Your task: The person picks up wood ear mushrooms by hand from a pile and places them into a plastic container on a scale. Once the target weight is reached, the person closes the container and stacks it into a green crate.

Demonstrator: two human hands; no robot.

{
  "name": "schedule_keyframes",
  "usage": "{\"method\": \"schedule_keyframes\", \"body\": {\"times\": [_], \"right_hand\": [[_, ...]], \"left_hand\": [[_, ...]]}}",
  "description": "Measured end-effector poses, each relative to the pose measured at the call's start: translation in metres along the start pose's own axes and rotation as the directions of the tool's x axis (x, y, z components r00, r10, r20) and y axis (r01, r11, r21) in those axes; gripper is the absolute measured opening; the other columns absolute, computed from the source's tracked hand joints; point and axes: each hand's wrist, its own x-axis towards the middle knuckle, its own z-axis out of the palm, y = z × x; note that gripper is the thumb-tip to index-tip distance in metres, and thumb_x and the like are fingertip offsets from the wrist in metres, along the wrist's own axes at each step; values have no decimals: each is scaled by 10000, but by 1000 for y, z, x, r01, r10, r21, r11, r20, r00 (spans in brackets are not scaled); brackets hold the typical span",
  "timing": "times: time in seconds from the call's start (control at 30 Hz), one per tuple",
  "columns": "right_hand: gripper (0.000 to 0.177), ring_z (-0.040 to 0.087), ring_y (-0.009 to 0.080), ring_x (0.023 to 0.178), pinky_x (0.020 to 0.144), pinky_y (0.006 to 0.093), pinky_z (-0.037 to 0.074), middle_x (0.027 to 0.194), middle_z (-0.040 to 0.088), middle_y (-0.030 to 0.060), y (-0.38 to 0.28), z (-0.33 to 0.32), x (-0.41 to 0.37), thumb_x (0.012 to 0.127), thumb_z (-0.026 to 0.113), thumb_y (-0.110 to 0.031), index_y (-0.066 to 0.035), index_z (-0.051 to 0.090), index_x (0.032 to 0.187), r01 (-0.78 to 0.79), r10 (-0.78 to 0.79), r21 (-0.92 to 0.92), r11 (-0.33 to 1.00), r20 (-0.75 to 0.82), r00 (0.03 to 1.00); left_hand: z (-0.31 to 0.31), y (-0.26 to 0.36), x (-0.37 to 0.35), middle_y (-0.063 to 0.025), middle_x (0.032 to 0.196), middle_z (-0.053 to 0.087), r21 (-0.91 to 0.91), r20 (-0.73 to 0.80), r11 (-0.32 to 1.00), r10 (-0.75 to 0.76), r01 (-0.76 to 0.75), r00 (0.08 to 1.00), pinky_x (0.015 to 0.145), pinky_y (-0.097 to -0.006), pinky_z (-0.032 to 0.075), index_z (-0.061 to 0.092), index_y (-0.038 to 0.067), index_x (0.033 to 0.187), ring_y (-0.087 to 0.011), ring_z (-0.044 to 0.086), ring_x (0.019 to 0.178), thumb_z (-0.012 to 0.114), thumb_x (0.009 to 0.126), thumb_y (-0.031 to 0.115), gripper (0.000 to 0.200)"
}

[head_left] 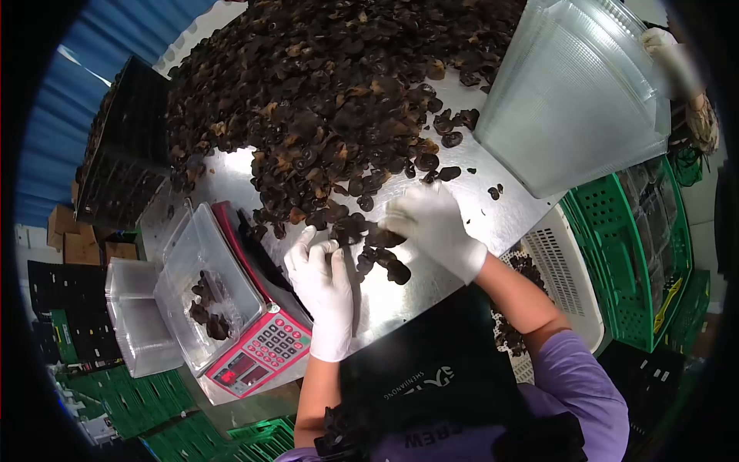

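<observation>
Both my hands wear white gloves and work at the near edge of a big heap of dark brown wood ear mushrooms (331, 100) on a metal table (385, 308). My left hand (319, 285) is open, its fingers slightly bent and apart, with the tips beside some loose pieces. My right hand (439, 223) is blurred; a blurred dark wood ear mushroom (389, 236) shows at its fingertips. More loose pieces (381, 262) lie between the two hands. Left of them, a clear plastic box (246, 285) with a few mushrooms (206, 308) rests on a red and white digital scale (269, 346).
At upper right, a tall stack of clear plastic boxes (570, 100) stands near another person's gloved hand (658, 40). A white perforated basket (566, 269) and green crates (612, 246) are at right. A black crate (127, 154) stands at left, above clear boxes (138, 323).
</observation>
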Motion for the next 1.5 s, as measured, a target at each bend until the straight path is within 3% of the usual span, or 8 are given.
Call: {"method": "schedule_keyframes", "body": {"times": [0.23, 0.57, 0.63, 0.97, 1.03, 1.17, 1.3, 1.5], "right_hand": [[164, 569, 215, 947, 776, 353, 430, 958, 588, 66, 20, 30, 56, 775, 654, -150, -148, 683, 936, 49, 57, -460, 887, 214, 975], [49, 580, 235, 800, 735, 363, 409, 805, 583, 56, -5, -12, 10, 778, 631, -144, -127, 668, 805, -147, 82, 244, 959, 257, 963], [90, 586, 220, 784, 705, 355, 425, 771, 592, 34, 0, 5, 19, 774, 667, -174, -111, 694, 832, 175, -173, 28, 984, -38, 984], [29, 535, 209, 593, 687, 333, 396, 626, 534, 60, -39, 46, 26, 690, 622, -104, -84, 601, 691, 400, -298, -541, 739, 270, 916], [72, 521, 243, 564, 678, 346, 404, 620, 522, 43, -29, 11, 18, 715, 651, -120, -113, 596, 669, 283, -285, 166, 945, -13, 958], [84, 618, 253, 680, 656, 379, 469, 729, 636, 63, -10, -115, -49, 709, 714, -131, -119, 636, 680, -104, 12, 261, 960, 332, 943], [49, 664, 298, 762, 702, 412, 503, 737, 662, 110, 29, -158, -139, 700, 707, -107, -84, 703, 744, -107, 466, -708, 698, 336, 818], [87, 639, 258, 769, 701, 392, 478, 784, 656, 65, 6, -134, -133, 740, 711, -136, -128, 693, 824, -269, 353, -480, 835, 94, 931]], "left_hand": [[-13, -13, -41, -146, 948, 672, -119, 211, 970, -184, 212, 960, 803, -412, 507, 621, 47, 1001, -333, 655, 884, 686, 827, 66, 187], [-1, -19, -25, -204, 1082, 658, -62, 230, 964, -237, 257, 944, 826, -408, 531, 581, 33, 1194, -349, 669, 949, 683, 866, 141, 360], [-2, -19, -24, -202, 1128, 636, -17, 293, 948, -300, 319, 908, 843, -428, 519, 541, 44, 1242, -362, 649, 983, 663, 859, 116, 409], [-9, -22, -37, -246, 1215, 516, 112, 308, 963, -268, 245, 913, 932, -447, 457, 405, -44, 1376, -402, 535, 1106, 627, 862, 127, 585], [-11, -22, -36, -241, 1230, 512, 81, 279, 972, -235, 221, 931, 973, -466, 423, 405, -57, 1382, -407, 504, 1140, 639, 852, 144, 614], [-17, -13, -22, -192, 1167, 555, 171, 97, 984, -56, 38, 994, 964, -470, 413, 542, -1, 1290, -353, 537, 1070, 651, 843, 167, 489], [0, -4, 4, -69, 878, 591, 45, 248, 995, 72, -85, 966, 774, -398, 427, 704, 97, 937, -272, 557, 903, 674, 807, 135, 139], [44, -8, 35, -71, 870, 597, 190, 470, 910, 244, -367, 848, 765, -382, 438, 721, 147, 898, -269, 579, 900, 793, 642, 146, 266]]}}
